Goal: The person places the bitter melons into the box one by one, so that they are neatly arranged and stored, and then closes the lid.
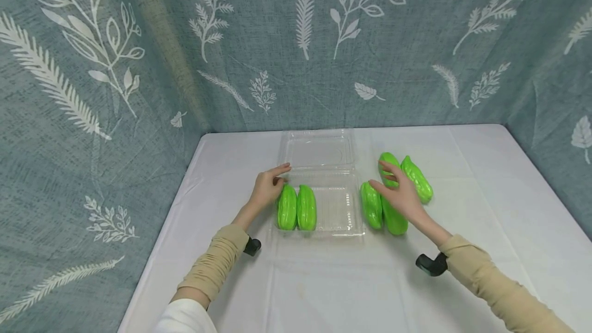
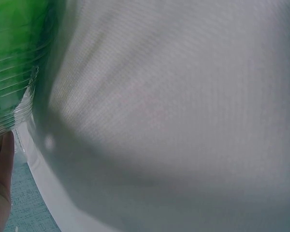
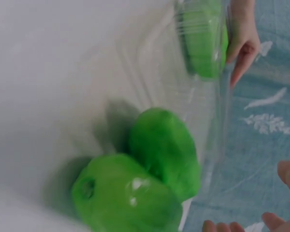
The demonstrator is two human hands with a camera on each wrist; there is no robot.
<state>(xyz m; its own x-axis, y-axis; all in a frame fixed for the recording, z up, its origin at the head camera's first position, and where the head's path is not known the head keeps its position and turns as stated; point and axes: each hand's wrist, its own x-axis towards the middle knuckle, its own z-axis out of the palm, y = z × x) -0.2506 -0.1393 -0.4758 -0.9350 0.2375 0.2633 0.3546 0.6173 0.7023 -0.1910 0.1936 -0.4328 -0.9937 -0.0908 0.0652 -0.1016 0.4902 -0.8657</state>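
Note:
Two glossy green ribbed vegetables (image 1: 297, 208), pepper-like in shape, lie side by side in the left part of a clear plastic clamshell container (image 1: 335, 209). Its lid (image 1: 318, 149) is folded back away from the person. At the container's back left corner, my left hand (image 1: 265, 189) has its fingertips right at the rim. My right hand (image 1: 400, 191) is over a group of several more green vegetables (image 1: 371, 205), thumb and fingers spread apart with nothing between them. The right wrist view shows two vegetables (image 3: 130, 193) of that group beside the container.
A white cloth (image 1: 319, 281) covers the table. Blue-grey curtains (image 1: 287, 91) with white leaf prints hang behind and at both sides. Of the group at the right, one vegetable (image 1: 417, 179) lies farthest from the container.

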